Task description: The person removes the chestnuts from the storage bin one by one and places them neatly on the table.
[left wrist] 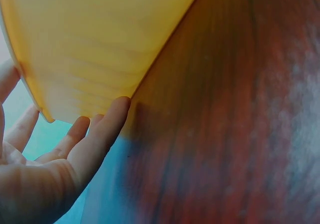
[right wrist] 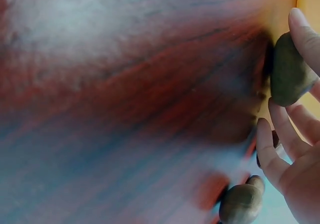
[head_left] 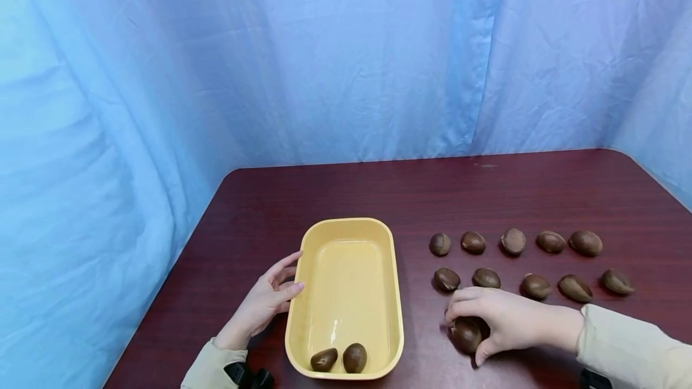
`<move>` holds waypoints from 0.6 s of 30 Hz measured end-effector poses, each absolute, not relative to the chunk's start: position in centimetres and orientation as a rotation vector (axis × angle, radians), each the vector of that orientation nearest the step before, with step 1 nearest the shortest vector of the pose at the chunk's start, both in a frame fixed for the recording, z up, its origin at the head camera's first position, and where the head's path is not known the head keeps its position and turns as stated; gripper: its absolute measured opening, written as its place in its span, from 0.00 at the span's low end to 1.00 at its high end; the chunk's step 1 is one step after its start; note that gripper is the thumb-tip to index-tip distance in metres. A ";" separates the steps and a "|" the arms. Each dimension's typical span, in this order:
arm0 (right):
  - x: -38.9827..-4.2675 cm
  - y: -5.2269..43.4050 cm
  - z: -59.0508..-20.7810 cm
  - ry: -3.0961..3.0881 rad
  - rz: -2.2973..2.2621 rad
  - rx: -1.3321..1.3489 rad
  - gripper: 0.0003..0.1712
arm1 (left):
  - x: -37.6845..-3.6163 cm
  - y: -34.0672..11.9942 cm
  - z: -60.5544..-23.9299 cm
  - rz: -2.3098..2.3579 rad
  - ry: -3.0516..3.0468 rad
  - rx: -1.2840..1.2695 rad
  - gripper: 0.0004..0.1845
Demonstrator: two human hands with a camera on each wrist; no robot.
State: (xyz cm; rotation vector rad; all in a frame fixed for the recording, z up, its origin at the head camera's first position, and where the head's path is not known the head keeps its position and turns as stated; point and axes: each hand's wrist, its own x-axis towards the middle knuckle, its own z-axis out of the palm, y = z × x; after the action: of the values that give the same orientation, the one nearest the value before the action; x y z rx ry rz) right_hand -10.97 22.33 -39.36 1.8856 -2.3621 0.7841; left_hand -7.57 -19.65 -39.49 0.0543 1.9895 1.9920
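A yellow tray [head_left: 398,317] stands left of centre on the table, with two brown chestnuts [head_left: 355,358] at its near end. Extended fingers of my left hand [head_left: 266,300] touch the tray's left side; the left wrist view shows their tips against its yellow wall [left wrist: 100,49]. To the right of the tray, my right hand [head_left: 505,319] reaches down over a chestnut [head_left: 465,336]. Its thumb and fingers hold this chestnut [right wrist: 289,72] in the right wrist view. The hand partly hides what lies beneath its palm.
Several more chestnuts [head_left: 512,241] lie in two rows on the dark red-brown table [head_left: 259,209], beyond the right hand. The nearer row, with a chestnut [head_left: 446,279] at its left end, is close to the knuckles. Blue curtains [head_left: 346,65] hang around the table.
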 end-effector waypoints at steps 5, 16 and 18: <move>-11.1 22.2 -38.7 -2.372 0.769 1.919 0.32 | -7.6 -19.6 -39.5 1.992 1.984 0.053 0.38; -12.1 20.1 -35.0 -2.294 0.606 1.940 0.31 | -7.6 -19.6 -39.4 2.002 1.976 0.062 0.39; -12.4 19.5 -34.0 -2.275 0.599 1.947 0.30 | -7.5 -19.7 -39.4 1.996 1.981 0.058 0.38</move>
State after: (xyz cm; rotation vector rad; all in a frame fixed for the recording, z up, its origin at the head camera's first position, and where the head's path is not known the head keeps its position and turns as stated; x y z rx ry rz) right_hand -12.41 19.46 -34.01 1.9472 -2.2751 0.5992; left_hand -7.52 -19.65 -39.42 0.0584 1.9806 1.9962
